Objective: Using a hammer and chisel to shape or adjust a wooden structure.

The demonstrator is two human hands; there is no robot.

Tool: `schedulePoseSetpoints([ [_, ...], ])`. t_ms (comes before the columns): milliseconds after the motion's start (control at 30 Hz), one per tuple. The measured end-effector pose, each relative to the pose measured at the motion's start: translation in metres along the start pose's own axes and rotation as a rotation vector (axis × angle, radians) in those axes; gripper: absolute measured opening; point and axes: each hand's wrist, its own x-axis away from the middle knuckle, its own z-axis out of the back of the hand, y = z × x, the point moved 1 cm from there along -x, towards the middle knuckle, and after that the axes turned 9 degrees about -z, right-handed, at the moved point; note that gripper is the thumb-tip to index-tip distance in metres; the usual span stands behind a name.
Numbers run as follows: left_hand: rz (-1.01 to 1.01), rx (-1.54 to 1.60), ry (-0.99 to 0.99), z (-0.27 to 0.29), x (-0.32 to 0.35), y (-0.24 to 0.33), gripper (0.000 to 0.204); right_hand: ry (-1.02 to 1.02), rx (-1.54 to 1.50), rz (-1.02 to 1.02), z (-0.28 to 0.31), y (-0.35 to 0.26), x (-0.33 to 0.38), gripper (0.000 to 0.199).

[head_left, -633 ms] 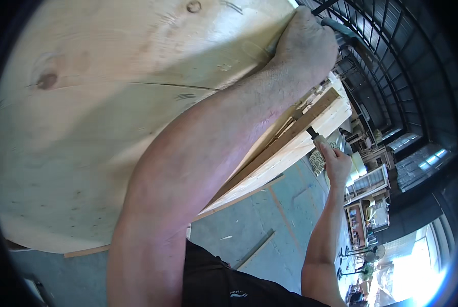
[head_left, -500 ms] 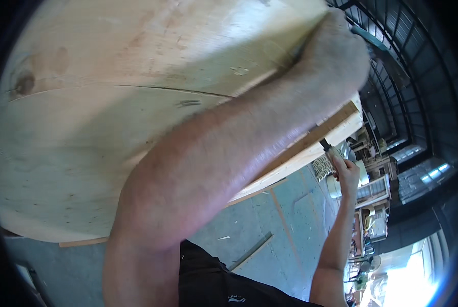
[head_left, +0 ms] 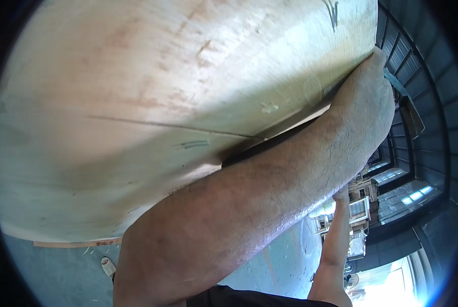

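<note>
A large pale wooden panel (head_left: 136, 87) fills the upper left, with a long dark crack line and pencil marks on its face. My left forearm crosses in front of it. My left hand (head_left: 380, 87) is at the panel's far right edge, its fingers hidden by the hand itself and the edge. Just beyond that hand sits a blue-grey bar (head_left: 397, 83) with a brown block-like end; whether I hold it cannot be made out. My right arm rises at the lower right, and my right hand (head_left: 341, 194) is mostly hidden behind the left forearm, fingers and contents included.
A dark gap (head_left: 272, 145) shows along the panel's lower side. Below lies the grey-green floor (head_left: 285, 250), with a foot in a light sandal (head_left: 107, 267) at lower left. Wooden frames (head_left: 359, 210) and a fan (head_left: 350, 281) stand at right, near a bright opening.
The panel fills more of the view, and my left hand appears farther right and lower. My right hand, which gripped a small tool with a dark end, is now mostly hidden behind the left forearm.
</note>
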Motion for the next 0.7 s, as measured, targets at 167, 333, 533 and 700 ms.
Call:
schedulePoseSetpoints([
  [167,0.04,0.011,0.063,-0.003,0.003,-0.009,0.026,-0.176,0.01,-0.015,0.027,0.044,-0.041,0.027],
  [333,0.086,0.015,0.079,-0.003,0.009,-0.023,0.026,0.124,0.142,-0.069,0.065,0.032,-0.002,0.03],
  [533,0.085,0.042,0.099,-0.012,0.011,-0.016,0.027,0.137,-0.089,0.104,0.049,0.032,-0.011,0.054],
  [700,0.107,0.045,0.124,-0.018,0.013,-0.012,0.028,0.0,-0.153,0.13,0.046,0.021,-0.034,0.074],
])
